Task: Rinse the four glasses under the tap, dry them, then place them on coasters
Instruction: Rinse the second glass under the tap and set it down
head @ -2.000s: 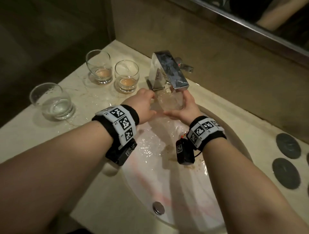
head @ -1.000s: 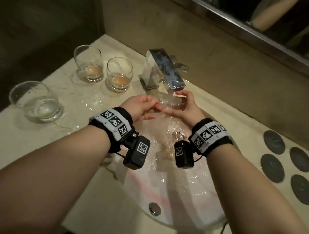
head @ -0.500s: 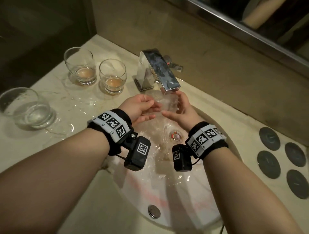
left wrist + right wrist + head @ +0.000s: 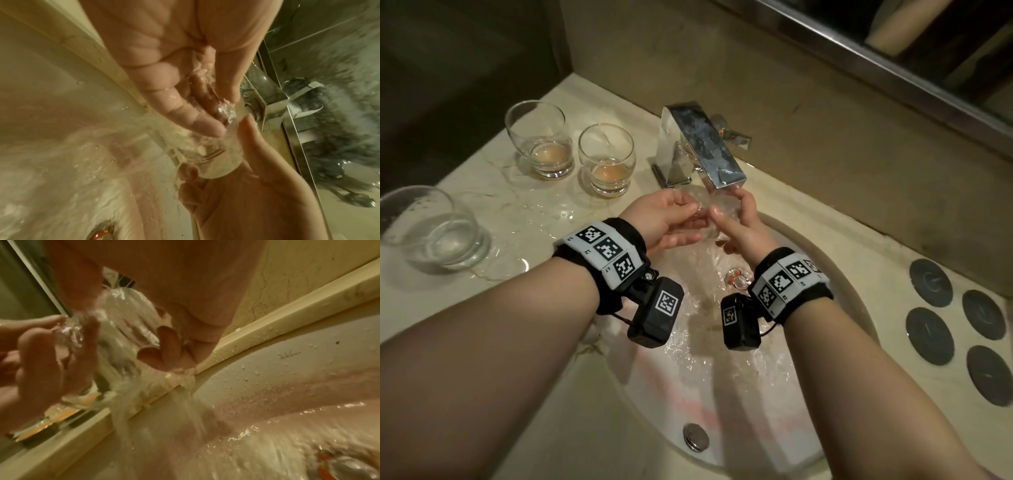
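Observation:
A clear glass (image 4: 717,212) is under the running chrome tap (image 4: 702,144), held over the white sink (image 4: 722,411). My right hand (image 4: 739,222) grips its body from the right, fingers curled round it (image 4: 257,178). My left hand (image 4: 667,219) closes on the glass's open end from the left, thumb above and fingers below. Water pours over the glass (image 4: 123,318) and my left fingers (image 4: 185,116). Two glasses with amber liquid (image 4: 544,144) (image 4: 607,161) and one holding clear water (image 4: 431,229) stand on the counter at the left. Several dark round coasters (image 4: 930,282) lie at the right.
The marble counter (image 4: 517,394) is wet around the glasses on the left. A mirror edge (image 4: 893,58) runs along the back wall. The drain (image 4: 736,279) sits below my hands, and an overflow cap (image 4: 695,438) is at the basin's near side.
Both hands have stayed under the tap with the glass. My left wrist has turned palm-up and its fingers have shifted on the glass. The head view has drifted slightly.

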Demonstrator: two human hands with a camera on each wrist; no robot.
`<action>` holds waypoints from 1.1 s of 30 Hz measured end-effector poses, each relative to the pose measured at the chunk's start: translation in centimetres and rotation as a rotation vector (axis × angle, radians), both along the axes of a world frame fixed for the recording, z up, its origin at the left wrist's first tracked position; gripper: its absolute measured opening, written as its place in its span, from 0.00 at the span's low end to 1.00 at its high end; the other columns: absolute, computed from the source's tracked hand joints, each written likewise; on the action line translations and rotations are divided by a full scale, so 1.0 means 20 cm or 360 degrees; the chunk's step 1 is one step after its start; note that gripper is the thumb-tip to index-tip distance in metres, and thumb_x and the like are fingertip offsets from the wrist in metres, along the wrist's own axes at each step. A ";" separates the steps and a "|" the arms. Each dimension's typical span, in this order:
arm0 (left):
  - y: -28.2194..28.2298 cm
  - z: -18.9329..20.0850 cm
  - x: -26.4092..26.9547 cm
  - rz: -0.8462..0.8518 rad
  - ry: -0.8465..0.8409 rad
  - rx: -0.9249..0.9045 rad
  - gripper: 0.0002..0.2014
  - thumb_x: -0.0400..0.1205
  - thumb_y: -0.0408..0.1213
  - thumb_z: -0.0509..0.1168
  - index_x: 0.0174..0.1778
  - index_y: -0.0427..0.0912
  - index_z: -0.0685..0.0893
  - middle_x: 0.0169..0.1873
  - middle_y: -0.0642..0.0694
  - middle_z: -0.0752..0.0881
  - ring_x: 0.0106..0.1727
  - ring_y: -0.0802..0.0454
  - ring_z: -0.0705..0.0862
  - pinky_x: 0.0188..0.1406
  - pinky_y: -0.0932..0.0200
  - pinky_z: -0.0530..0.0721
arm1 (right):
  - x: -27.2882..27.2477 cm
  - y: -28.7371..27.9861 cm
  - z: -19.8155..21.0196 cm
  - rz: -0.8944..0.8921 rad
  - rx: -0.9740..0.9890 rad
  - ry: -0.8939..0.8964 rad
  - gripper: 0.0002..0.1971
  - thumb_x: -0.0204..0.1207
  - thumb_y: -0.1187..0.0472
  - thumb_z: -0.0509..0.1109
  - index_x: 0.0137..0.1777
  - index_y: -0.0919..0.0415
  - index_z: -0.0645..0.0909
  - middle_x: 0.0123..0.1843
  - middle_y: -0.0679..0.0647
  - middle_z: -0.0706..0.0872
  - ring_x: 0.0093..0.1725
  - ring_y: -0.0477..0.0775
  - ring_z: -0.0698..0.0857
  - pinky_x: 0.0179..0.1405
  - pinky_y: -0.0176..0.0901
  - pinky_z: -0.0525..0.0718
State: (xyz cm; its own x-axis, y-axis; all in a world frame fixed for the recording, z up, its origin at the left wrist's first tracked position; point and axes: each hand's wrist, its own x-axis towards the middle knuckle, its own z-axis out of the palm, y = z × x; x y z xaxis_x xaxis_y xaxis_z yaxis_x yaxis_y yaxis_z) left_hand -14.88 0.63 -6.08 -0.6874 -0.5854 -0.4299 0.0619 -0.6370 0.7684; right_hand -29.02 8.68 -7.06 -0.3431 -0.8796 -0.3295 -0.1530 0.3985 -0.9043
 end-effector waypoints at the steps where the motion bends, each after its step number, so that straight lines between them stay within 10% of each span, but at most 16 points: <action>1: 0.00 0.00 0.00 0.0004 0.0018 0.0015 0.05 0.84 0.26 0.58 0.44 0.39 0.75 0.43 0.40 0.84 0.42 0.53 0.86 0.30 0.64 0.87 | -0.01 0.01 0.00 0.0048 -0.0020 -0.0009 0.24 0.80 0.54 0.67 0.71 0.48 0.62 0.53 0.51 0.81 0.39 0.46 0.79 0.34 0.33 0.77; 10: 0.00 0.01 0.01 -0.0064 -0.0070 -0.0077 0.08 0.82 0.23 0.60 0.42 0.41 0.75 0.35 0.46 0.89 0.38 0.55 0.88 0.35 0.64 0.87 | -0.01 -0.02 0.00 -0.0065 0.0070 -0.0121 0.33 0.70 0.37 0.66 0.72 0.50 0.65 0.57 0.58 0.81 0.42 0.54 0.82 0.34 0.42 0.76; 13: 0.00 0.01 0.00 -0.0025 -0.0087 -0.0044 0.08 0.82 0.23 0.60 0.43 0.40 0.75 0.35 0.45 0.88 0.35 0.57 0.88 0.35 0.63 0.88 | -0.03 0.01 -0.01 0.0070 0.0062 -0.0131 0.30 0.71 0.46 0.71 0.69 0.38 0.61 0.57 0.56 0.83 0.42 0.52 0.83 0.38 0.43 0.77; 19: 0.00 0.01 0.01 -0.0008 -0.0036 0.0006 0.07 0.81 0.23 0.60 0.43 0.40 0.76 0.37 0.43 0.88 0.36 0.56 0.89 0.35 0.61 0.89 | 0.00 -0.02 0.01 -0.0094 0.0032 -0.0074 0.16 0.81 0.52 0.65 0.65 0.54 0.69 0.47 0.53 0.81 0.37 0.49 0.79 0.30 0.37 0.76; 28: -0.01 0.00 0.03 0.0051 -0.0017 0.0056 0.04 0.82 0.26 0.61 0.44 0.38 0.76 0.39 0.41 0.87 0.36 0.54 0.89 0.32 0.62 0.88 | -0.03 -0.01 -0.01 0.0090 0.0104 -0.0102 0.33 0.70 0.47 0.72 0.74 0.48 0.65 0.58 0.55 0.83 0.41 0.51 0.82 0.39 0.43 0.76; 33: -0.01 -0.01 0.02 0.0081 -0.0063 0.0035 0.05 0.80 0.24 0.62 0.43 0.38 0.76 0.38 0.40 0.86 0.36 0.54 0.88 0.35 0.60 0.89 | -0.02 -0.02 -0.01 -0.0015 -0.0007 -0.0031 0.24 0.73 0.52 0.73 0.66 0.56 0.69 0.47 0.53 0.81 0.34 0.50 0.78 0.28 0.34 0.74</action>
State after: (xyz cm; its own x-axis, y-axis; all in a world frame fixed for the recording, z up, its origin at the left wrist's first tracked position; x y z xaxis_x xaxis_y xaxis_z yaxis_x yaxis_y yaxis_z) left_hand -14.45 0.43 -6.30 -0.6391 -0.6094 -0.4692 0.0644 -0.6503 0.7569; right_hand -29.45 8.26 -7.32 -0.3449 -0.8778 -0.3325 -0.1313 0.3959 -0.9089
